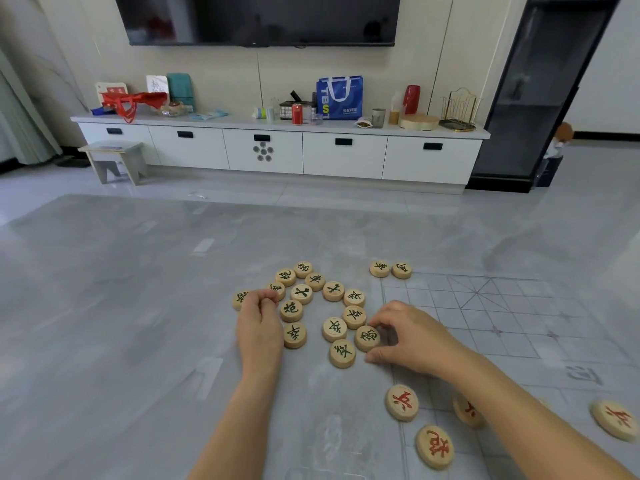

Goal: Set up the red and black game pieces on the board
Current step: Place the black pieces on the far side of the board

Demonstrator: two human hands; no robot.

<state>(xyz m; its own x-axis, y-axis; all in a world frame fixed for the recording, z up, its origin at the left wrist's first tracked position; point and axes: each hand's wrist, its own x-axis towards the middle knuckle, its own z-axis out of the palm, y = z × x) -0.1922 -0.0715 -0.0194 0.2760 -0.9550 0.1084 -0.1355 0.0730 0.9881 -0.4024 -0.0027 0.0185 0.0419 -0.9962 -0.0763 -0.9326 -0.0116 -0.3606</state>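
The right hand (pixel 412 337) is curled, with forefinger and thumb pinching a black piece (pixel 367 337) at its fingertips, on the hand's left side. This piece touches its neighbours at the near right edge of the loose cluster of black pieces (pixel 301 294), which spreads over the tabletop (pixel 138 306) between the two hands.

The board (pixel 485 306) lies the other way. It runs under the right wrist and stretches right of and beyond that hand, and its lined squares there are bare. The carry therefore probably goes rightward and away, back across the hand's own knuckles. The right hand is plainly the nearer to the board, while the left is well apart from it.

The left hand (pixel 258 323) sits at the cluster's left edge with its fingers curled. Its knuckles are just beside a half-hidden piece (pixel 239 299), and I cannot tell whether it grips anything.

Two more black ones (pixel 380 268) lie side by side beyond the right hand, at the board's far corner. Red pieces (pixel 401 402) lie face up nearer than the right hand, beside and under its forearm, some of them on the board's near part.
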